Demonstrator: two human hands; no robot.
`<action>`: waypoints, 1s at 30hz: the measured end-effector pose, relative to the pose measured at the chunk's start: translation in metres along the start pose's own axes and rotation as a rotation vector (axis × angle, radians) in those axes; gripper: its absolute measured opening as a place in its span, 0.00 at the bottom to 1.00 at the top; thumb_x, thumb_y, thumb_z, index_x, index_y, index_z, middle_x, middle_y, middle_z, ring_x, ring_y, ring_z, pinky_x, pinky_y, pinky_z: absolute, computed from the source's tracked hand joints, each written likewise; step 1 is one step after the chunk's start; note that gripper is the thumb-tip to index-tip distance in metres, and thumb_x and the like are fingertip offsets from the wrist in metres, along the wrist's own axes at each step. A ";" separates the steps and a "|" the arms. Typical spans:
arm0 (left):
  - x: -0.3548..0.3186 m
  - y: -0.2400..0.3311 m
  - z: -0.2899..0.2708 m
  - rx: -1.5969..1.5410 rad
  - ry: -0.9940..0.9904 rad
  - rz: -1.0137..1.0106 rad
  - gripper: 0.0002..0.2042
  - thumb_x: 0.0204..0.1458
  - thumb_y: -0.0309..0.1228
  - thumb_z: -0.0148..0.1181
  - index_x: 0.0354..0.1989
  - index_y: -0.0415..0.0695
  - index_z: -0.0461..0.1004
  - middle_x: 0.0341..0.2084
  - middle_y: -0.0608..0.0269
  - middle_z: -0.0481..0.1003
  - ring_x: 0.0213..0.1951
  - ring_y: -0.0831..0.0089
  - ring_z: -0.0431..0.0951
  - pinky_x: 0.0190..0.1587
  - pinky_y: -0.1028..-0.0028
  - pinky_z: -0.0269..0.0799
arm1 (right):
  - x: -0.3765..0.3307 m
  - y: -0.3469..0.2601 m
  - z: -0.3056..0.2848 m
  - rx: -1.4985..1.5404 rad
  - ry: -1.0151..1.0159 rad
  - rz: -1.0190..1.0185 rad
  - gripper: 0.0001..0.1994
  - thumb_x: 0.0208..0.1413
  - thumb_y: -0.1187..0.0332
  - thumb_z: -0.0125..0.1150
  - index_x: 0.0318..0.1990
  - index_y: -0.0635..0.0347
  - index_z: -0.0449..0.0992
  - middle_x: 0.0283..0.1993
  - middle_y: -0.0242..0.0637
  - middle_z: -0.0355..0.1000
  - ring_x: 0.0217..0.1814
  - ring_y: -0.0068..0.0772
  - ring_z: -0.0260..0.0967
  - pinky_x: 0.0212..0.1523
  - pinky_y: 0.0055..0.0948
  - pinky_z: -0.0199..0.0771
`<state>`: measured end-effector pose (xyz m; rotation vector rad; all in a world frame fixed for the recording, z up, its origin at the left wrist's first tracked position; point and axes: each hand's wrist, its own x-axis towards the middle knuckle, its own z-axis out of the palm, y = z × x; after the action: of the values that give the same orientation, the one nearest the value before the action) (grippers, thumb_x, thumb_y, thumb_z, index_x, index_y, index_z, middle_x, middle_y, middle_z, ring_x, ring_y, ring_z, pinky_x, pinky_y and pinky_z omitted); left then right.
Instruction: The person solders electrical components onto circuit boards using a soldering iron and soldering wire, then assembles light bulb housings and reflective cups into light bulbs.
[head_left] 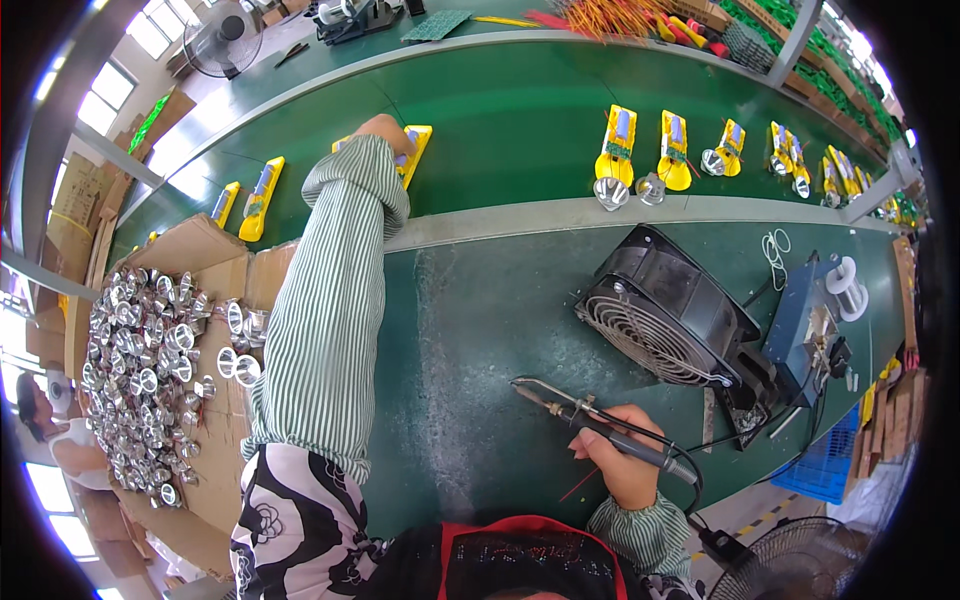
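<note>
1. I am stretching my left hand [385, 128] far up to the yellow casing [413, 150] on the belt; its grip is hidden from me.
2. My right hand [625, 455], well below that casing, is gripping the soldering iron [590, 420], tip pointing left.

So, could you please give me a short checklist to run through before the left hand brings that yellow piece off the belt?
1. Left hand on the yellow piece: it reaches it at the belt; the grip itself is hidden. Cannot tell.
2. Right hand holds the soldering iron firmly by the handle: ok.
3. Iron tip points away from the striped sleeve, apart from it: ok.
4. Green bench between sleeve and black fan bare for setting the piece down: ok.
5. Silver reflector cups within reach in the cardboard box by the left arm: ok.
6. Iron hot: cannot tell.
</note>
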<state>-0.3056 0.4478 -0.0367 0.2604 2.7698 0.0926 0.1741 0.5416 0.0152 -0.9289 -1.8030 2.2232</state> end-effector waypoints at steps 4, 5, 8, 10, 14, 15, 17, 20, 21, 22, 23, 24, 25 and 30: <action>-0.024 0.010 -0.008 0.035 0.023 0.012 0.22 0.43 0.47 0.61 0.36 0.39 0.78 0.34 0.55 0.77 0.36 0.71 0.76 0.36 0.71 0.69 | 0.000 0.000 0.000 0.000 0.025 0.003 0.08 0.47 0.77 0.60 0.34 0.69 0.68 0.27 0.42 0.74 0.26 0.26 0.73 0.28 0.22 0.73; -0.029 0.013 -0.008 0.035 0.048 0.035 0.22 0.44 0.48 0.60 0.36 0.39 0.78 0.34 0.54 0.77 0.36 0.70 0.76 0.37 0.71 0.69 | 0.000 0.000 -0.002 -0.011 0.022 0.000 0.08 0.47 0.77 0.60 0.34 0.69 0.68 0.27 0.42 0.74 0.27 0.26 0.73 0.28 0.22 0.73; -0.061 0.004 -0.010 0.148 0.136 0.143 0.26 0.44 0.51 0.59 0.43 0.41 0.73 0.36 0.53 0.76 0.39 0.64 0.76 0.42 0.67 0.70 | -0.002 -0.002 -0.003 0.025 0.011 -0.022 0.08 0.47 0.77 0.60 0.34 0.69 0.68 0.26 0.42 0.74 0.27 0.25 0.73 0.28 0.22 0.73; -0.091 0.000 -0.009 0.231 0.114 0.219 0.30 0.43 0.52 0.59 0.49 0.44 0.65 0.39 0.54 0.75 0.42 0.60 0.75 0.44 0.63 0.69 | -0.003 -0.001 -0.002 0.020 0.006 -0.037 0.08 0.47 0.77 0.60 0.34 0.69 0.68 0.27 0.42 0.74 0.27 0.25 0.73 0.28 0.22 0.73; -0.100 -0.013 0.013 0.151 0.197 0.207 0.28 0.43 0.46 0.58 0.51 0.45 0.63 0.37 0.53 0.76 0.41 0.60 0.76 0.44 0.63 0.69 | -0.005 -0.001 0.001 -0.024 -0.019 -0.053 0.08 0.47 0.78 0.59 0.35 0.70 0.68 0.27 0.42 0.73 0.27 0.26 0.73 0.28 0.22 0.73; -0.109 -0.016 0.011 0.150 0.201 0.192 0.28 0.43 0.46 0.58 0.51 0.45 0.63 0.37 0.53 0.76 0.41 0.60 0.76 0.44 0.63 0.69 | -0.005 -0.001 0.001 -0.026 -0.035 -0.054 0.08 0.47 0.78 0.59 0.35 0.70 0.68 0.27 0.42 0.73 0.27 0.26 0.73 0.28 0.22 0.73; -0.132 -0.024 0.009 0.078 0.271 0.222 0.28 0.41 0.44 0.57 0.51 0.45 0.63 0.34 0.50 0.76 0.38 0.58 0.77 0.43 0.64 0.70 | -0.006 -0.002 0.006 0.028 0.007 -0.027 0.08 0.47 0.79 0.58 0.35 0.70 0.68 0.28 0.43 0.73 0.27 0.27 0.73 0.28 0.22 0.74; -0.186 -0.029 0.017 -0.061 0.282 0.356 0.28 0.41 0.43 0.57 0.52 0.44 0.62 0.30 0.46 0.75 0.35 0.54 0.76 0.39 0.62 0.70 | -0.008 0.002 0.003 0.029 0.038 -0.062 0.08 0.47 0.79 0.58 0.36 0.70 0.68 0.28 0.44 0.72 0.26 0.27 0.72 0.27 0.22 0.75; -0.206 -0.032 0.021 -0.107 0.292 0.415 0.28 0.41 0.41 0.57 0.52 0.44 0.62 0.29 0.46 0.75 0.33 0.53 0.76 0.38 0.62 0.70 | -0.010 0.004 0.001 0.033 0.069 -0.081 0.08 0.47 0.79 0.58 0.36 0.70 0.68 0.27 0.44 0.72 0.26 0.27 0.72 0.27 0.22 0.75; -0.228 -0.040 0.024 -0.123 0.297 0.458 0.27 0.41 0.40 0.58 0.51 0.44 0.62 0.28 0.47 0.74 0.33 0.53 0.75 0.36 0.61 0.70 | -0.011 0.002 0.001 0.012 0.079 -0.096 0.08 0.47 0.79 0.57 0.36 0.70 0.68 0.26 0.43 0.72 0.25 0.27 0.71 0.27 0.22 0.74; -0.256 -0.051 0.026 -0.136 0.305 0.489 0.26 0.42 0.38 0.59 0.51 0.45 0.62 0.26 0.48 0.73 0.32 0.53 0.75 0.35 0.61 0.69 | -0.014 0.002 0.001 0.013 0.042 -0.094 0.08 0.47 0.79 0.57 0.36 0.70 0.68 0.26 0.43 0.72 0.25 0.27 0.71 0.27 0.22 0.74; -0.284 -0.063 0.032 -0.142 0.342 0.530 0.26 0.42 0.37 0.59 0.51 0.45 0.62 0.26 0.49 0.72 0.32 0.54 0.74 0.34 0.61 0.68 | -0.015 0.002 0.000 0.004 0.044 -0.122 0.08 0.47 0.79 0.57 0.36 0.70 0.68 0.26 0.43 0.72 0.24 0.27 0.71 0.26 0.22 0.74; -0.309 -0.073 0.039 -0.148 0.378 0.576 0.25 0.42 0.36 0.60 0.50 0.45 0.63 0.25 0.51 0.71 0.32 0.55 0.73 0.34 0.61 0.67 | -0.015 0.002 0.000 -0.003 0.051 -0.151 0.08 0.47 0.79 0.57 0.36 0.71 0.68 0.25 0.43 0.72 0.23 0.27 0.71 0.26 0.22 0.73; -0.410 -0.105 0.063 -0.131 0.112 0.452 0.26 0.43 0.36 0.61 0.51 0.44 0.63 0.31 0.54 0.70 0.34 0.55 0.72 0.36 0.63 0.68 | -0.020 -0.001 0.014 -0.002 0.044 -0.188 0.07 0.48 0.78 0.56 0.35 0.69 0.67 0.24 0.43 0.71 0.22 0.26 0.70 0.25 0.21 0.72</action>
<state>0.0758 0.2684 0.0349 0.8637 2.7447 0.4108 0.1824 0.5211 0.0245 -0.7671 -1.7928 2.0718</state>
